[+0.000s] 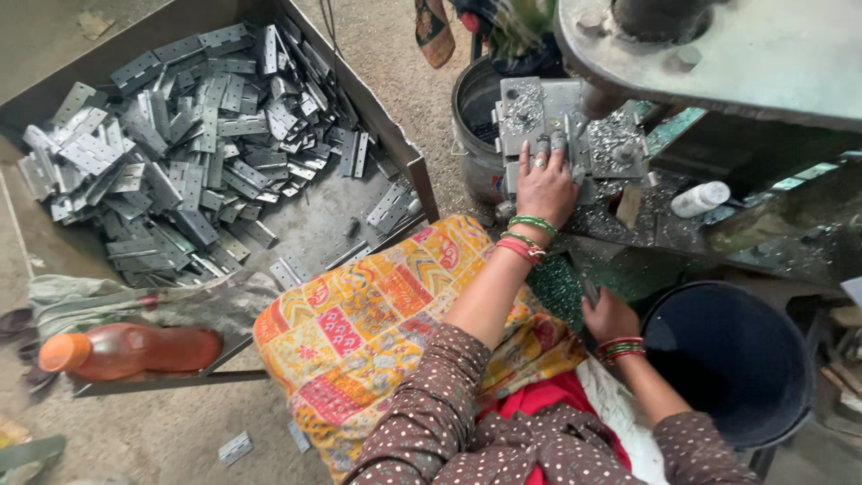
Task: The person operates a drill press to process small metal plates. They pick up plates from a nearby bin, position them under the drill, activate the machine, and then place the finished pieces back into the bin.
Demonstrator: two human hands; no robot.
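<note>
Left hand (545,184) presses flat, fingers spread, steadying a hinge (549,142) on the press fixture (530,112); right hand (609,314) grips a dark handle (588,289) beside the bucket (732,359).

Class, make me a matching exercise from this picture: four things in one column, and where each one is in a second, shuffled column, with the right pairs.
Things:
1. left hand
2. right hand
3. hinges
4. orange bottle

Places:
A. piled in the big tray
B. on the press plate
C. lying on its side by the tray's near edge
D. beside the dark bucket

Pairs: 1-B, 2-D, 3-A, 4-C
</note>
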